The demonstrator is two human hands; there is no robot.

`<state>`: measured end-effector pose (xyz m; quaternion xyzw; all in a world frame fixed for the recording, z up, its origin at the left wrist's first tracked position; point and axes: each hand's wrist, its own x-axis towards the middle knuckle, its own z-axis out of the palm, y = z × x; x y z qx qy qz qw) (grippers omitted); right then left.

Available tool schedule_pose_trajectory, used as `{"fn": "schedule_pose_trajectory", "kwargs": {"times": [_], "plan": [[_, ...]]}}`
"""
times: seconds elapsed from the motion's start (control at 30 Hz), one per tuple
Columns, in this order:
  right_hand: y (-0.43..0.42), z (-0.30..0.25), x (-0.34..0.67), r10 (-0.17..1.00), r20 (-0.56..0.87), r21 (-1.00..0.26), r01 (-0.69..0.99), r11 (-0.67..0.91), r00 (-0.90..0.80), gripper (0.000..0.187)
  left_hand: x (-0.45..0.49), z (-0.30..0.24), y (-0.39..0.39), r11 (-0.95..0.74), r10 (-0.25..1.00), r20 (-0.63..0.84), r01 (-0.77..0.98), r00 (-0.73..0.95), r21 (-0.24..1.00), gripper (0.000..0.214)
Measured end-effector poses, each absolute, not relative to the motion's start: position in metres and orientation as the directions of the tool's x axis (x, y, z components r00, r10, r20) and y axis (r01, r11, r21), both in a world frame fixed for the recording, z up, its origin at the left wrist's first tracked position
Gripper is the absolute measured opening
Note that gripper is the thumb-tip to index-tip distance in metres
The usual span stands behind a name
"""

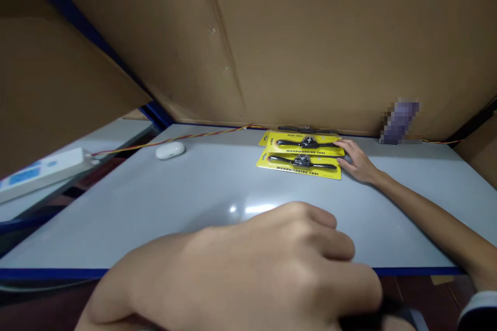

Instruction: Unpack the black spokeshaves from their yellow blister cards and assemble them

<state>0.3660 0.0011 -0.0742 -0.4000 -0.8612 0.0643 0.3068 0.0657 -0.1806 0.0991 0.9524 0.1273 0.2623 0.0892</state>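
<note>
Several spokeshaves in yellow card packs lie overlapping near the back of the grey table. My right hand [357, 160] is at their right end, its thumb and fingers closed on the edge of the middle spokeshave pack [310, 144]. Just in front lies the nearest spokeshave pack [298, 165], its right corner by my thumb. Behind them, another spokeshave [306, 130] shows against the back panel. Large and close to the camera, my left hand [279, 264] has its fingers curled round something dark at the bottom edge, mostly hidden, that I cannot make out.
A white rounded case [170, 150] sits on the table [155, 207] at the left. A red and yellow cable [194, 135] runs along the back to a white power strip [54, 170]. A blurred purple object [400, 121] leans on the brown back panel [330, 36].
</note>
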Motion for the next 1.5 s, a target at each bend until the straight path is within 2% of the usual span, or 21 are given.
{"fn": "schedule_pose_trajectory", "kwargs": {"times": [0.1, 0.17, 0.2, 0.27, 0.3, 0.37, 0.47, 0.53, 0.67, 0.8, 0.9, 1.0, 1.1, 1.2, 1.37, 1.5], "plan": [[0.002, -0.075, 0.363, 0.742, 0.452, -0.335, 0.676, 0.656, -0.495, 0.049, 0.073, 0.099, -0.151, -0.988, 0.113, 0.533, 0.036, 0.838, 0.153, 0.043], [0.001, -0.076, 0.361, 0.758, 0.431, -0.322, 0.701, 0.636, -0.49, 0.05, 0.078, 0.09, -0.118, -0.991, 0.093, 0.512, 0.028, 0.854, 0.132, 0.051], [0.001, -0.076, 0.36, 0.765, 0.422, -0.315, 0.713, 0.627, -0.486, 0.05, 0.08, 0.081, -0.099, -0.987, 0.132, 0.502, 0.066, 0.855, 0.148, 0.053], [0.0, -0.076, 0.359, 0.776, 0.413, -0.301, 0.733, 0.61, -0.476, 0.05, 0.077, 0.058, -0.055, -0.936, 0.351, 0.496, 0.302, 0.794, 0.178, 0.052], [0.0, -0.075, 0.359, 0.78, 0.407, -0.296, 0.74, 0.604, -0.475, 0.05, 0.072, 0.045, -0.034, -0.855, 0.51, 0.468, 0.484, 0.721, 0.185, 0.05], [0.001, -0.072, 0.358, 0.793, 0.39, -0.286, 0.757, 0.587, -0.468, 0.049, 0.055, 0.018, 0.003, -0.519, 0.823, 0.383, 0.829, 0.419, 0.21, 0.04], [0.007, -0.061, 0.353, 0.811, 0.353, -0.263, 0.782, 0.565, -0.468, 0.046, 0.017, -0.015, 0.035, -0.277, 0.919, 0.349, 0.931, 0.184, 0.238, 0.031], [0.012, -0.054, 0.346, 0.805, 0.32, -0.215, 0.789, 0.575, -0.5, 0.043, -0.006, -0.028, 0.042, -0.155, 0.945, 0.318, 0.956, 0.07, 0.249, 0.032], [0.021, -0.043, 0.323, 0.76, 0.259, -0.131, 0.758, 0.639, -0.597, 0.041, -0.026, -0.046, 0.047, -0.093, 0.967, 0.255, 0.956, 0.02, 0.28, 0.038], [0.027, -0.042, 0.3, 0.777, 0.269, -0.178, 0.763, 0.621, -0.569, 0.054, -0.025, -0.061, 0.053, -0.145, 0.979, 0.189, 0.925, 0.081, 0.352, 0.036], [0.033, -0.043, 0.287, 0.818, 0.29, -0.176, 0.813, 0.556, -0.497, 0.064, -0.023, -0.067, 0.055, -0.181, 0.978, 0.18, 0.878, 0.11, 0.443, 0.043], [0.039, -0.041, 0.278, 0.829, 0.288, -0.148, 0.832, 0.534, -0.48, 0.056, -0.021, -0.069, 0.055, -0.21, 0.972, 0.203, 0.81, 0.115, 0.548, 0.051], [0.042, -0.037, 0.272, 0.811, 0.296, -0.13, 0.82, 0.557, -0.505, 0.046, -0.018, -0.066, 0.054, -0.247, 0.965, 0.235, 0.711, 0.118, 0.658, 0.043], [0.036, -0.03, 0.27, 0.787, 0.351, -0.109, 0.813, 0.572, -0.507, 0.043, -0.012, -0.061, 0.054, -0.257, 0.962, 0.263, 0.573, 0.075, 0.778, 0.036], [-0.003, -0.027, 0.279, 0.656, 0.592, -0.041, 0.795, 0.605, -0.469, 0.046, -0.002, -0.055, 0.039, -0.177, 0.984, 0.178, 0.235, 0.014, 0.956, 0.041], [-0.05, -0.044, 0.29, 0.598, 0.577, -0.024, 0.719, 0.694, -0.557, 0.05, 0.005, -0.057, 0.004, -0.026, 0.992, 0.027, -0.003, 0.122, 1.0, 0.044]]}}
